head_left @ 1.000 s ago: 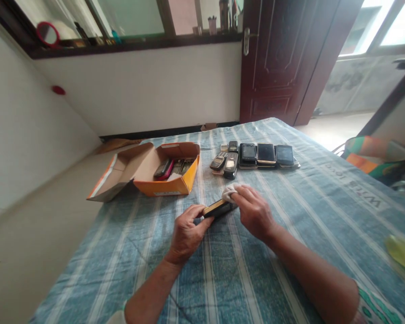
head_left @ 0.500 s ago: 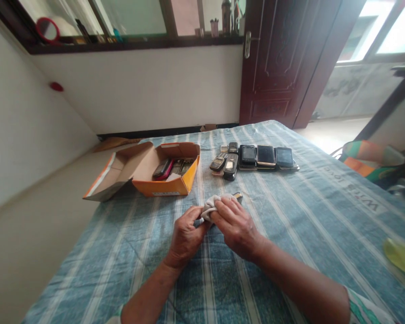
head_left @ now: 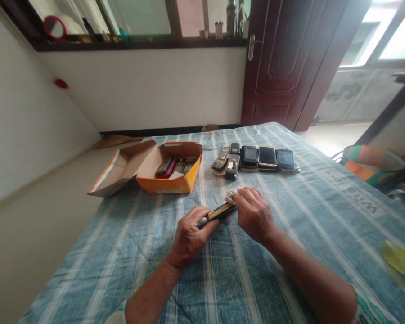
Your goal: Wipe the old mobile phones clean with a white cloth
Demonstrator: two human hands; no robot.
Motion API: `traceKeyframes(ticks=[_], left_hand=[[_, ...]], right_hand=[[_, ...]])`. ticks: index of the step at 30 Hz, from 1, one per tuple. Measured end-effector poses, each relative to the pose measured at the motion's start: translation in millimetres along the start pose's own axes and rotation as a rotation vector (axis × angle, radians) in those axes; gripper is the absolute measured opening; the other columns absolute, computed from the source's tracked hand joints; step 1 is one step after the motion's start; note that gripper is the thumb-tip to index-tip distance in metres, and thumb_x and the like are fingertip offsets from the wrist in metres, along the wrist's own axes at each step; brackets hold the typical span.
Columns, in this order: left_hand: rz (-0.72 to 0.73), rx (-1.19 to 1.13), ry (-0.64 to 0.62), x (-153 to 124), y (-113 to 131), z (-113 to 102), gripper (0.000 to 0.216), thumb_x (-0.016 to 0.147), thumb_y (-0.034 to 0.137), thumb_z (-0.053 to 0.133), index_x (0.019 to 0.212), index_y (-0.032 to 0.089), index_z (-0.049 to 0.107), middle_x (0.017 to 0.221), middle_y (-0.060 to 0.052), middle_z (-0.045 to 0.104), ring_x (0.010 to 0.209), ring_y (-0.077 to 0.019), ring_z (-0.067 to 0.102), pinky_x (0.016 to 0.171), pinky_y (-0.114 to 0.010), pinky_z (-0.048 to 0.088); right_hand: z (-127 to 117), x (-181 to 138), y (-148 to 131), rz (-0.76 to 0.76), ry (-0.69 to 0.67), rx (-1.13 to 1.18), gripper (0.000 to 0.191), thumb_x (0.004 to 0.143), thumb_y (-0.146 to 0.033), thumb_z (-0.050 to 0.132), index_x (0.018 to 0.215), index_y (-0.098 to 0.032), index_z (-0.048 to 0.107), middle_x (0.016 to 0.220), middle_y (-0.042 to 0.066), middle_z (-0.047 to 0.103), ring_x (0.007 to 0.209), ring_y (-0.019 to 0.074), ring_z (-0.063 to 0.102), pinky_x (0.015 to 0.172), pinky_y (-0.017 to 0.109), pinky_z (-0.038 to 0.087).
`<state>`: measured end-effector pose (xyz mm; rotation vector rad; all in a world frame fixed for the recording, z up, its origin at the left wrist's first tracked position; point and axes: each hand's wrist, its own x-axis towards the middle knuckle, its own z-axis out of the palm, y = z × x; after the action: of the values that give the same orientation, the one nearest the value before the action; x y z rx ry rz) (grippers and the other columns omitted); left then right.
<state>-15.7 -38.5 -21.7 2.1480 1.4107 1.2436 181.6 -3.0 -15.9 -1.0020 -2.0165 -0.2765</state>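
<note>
Now I have the slim phone (head_left: 219, 212) held on a slant above the striped blue cloth (head_left: 222, 279), its narrow side turned up towards me. Half a second ago the whitish rag (head_left: 232, 195) was bunched close to my left hand (head_left: 191, 234) and hid most of the phone; it has since slid over to the far right end, so I see the long side bare again. That side shows a gold-coloured band with dark borders, and the flank nearest me looks black. I cannot make out the screen, nor tell whether the phone's lower edge touches the cloth.

My left fingers are narrow, pinching the near end with the thumb below. On my right hand (head_left: 254, 213) they are closed around the bunched rag at the other end.

Beyond, a cluster of small keypad phones (head_left: 232, 167) lies just left of the larger stacked phones (head_left: 267, 157). Further left sits an open orange box (head_left: 168, 185), lid folded back, with a red phone (head_left: 168, 168) among the devices inside. Near the right border I have a yellow item (head_left: 400, 258).
</note>
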Motion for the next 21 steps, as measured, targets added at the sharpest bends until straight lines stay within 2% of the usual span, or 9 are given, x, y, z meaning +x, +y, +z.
traceKeyframes(ticks=[8, 12, 16, 21], left_hand=[[0.065, 0.049, -0.01, -1.2, 6.4, -1.7, 0.015, 0.081, 0.03, 0.067, 0.087, 0.016, 0.064, 0.082, -0.004, 0.067, 0.075, -0.0163, 0.064, 0.07, -0.027, 0.053], [-0.007, 0.076, 0.009, -2.3, 7.8, -0.7, 0.025, 0.077, 0.031, 0.07, 0.094, 0.016, 0.061, 0.085, -0.003, 0.066, 0.076, -0.0165, 0.065, 0.07, -0.027, 0.055], [-0.092, 0.091, -0.003, -5.9, 3.9, 0.6, 0.046, 0.071, 0.026, 0.072, 0.111, 0.016, 0.053, 0.098, -0.005, 0.068, 0.082, -0.018, 0.069, 0.075, -0.029, 0.057], [0.023, 0.183, -0.015, -10.0, 2.5, 2.9, 0.052, 0.076, 0.03, 0.069, 0.121, 0.015, 0.047, 0.11, -0.01, 0.065, 0.081, -0.0183, 0.07, 0.073, -0.031, 0.059]], right_hand=[[0.7, -0.6, -25.9, -0.107, -0.07, 0.115, 0.032, 0.096, -0.016, 0.036, 0.076, -0.017, 0.061, 0.076, 0.007, 0.057, 0.077, 0.0196, 0.048, 0.077, 0.035, 0.04], [4.1, -1.9, -37.2, -0.144, -0.1, 0.176, 0.032, 0.095, -0.016, 0.035, 0.074, -0.017, 0.059, 0.076, 0.006, 0.056, 0.076, 0.0196, 0.046, 0.075, 0.034, 0.039], [5.5, -2.5, -39.0, -0.155, -0.151, 0.221, 0.027, 0.093, -0.014, 0.038, 0.08, -0.017, 0.061, 0.076, 0.006, 0.057, 0.075, 0.0191, 0.046, 0.074, 0.034, 0.038], [-1.5, 1.3, -30.6, -0.12, -0.303, 0.253, 0.017, 0.083, -0.009, 0.05, 0.078, -0.018, 0.064, 0.073, 0.003, 0.059, 0.071, 0.0174, 0.049, 0.07, 0.031, 0.037]])
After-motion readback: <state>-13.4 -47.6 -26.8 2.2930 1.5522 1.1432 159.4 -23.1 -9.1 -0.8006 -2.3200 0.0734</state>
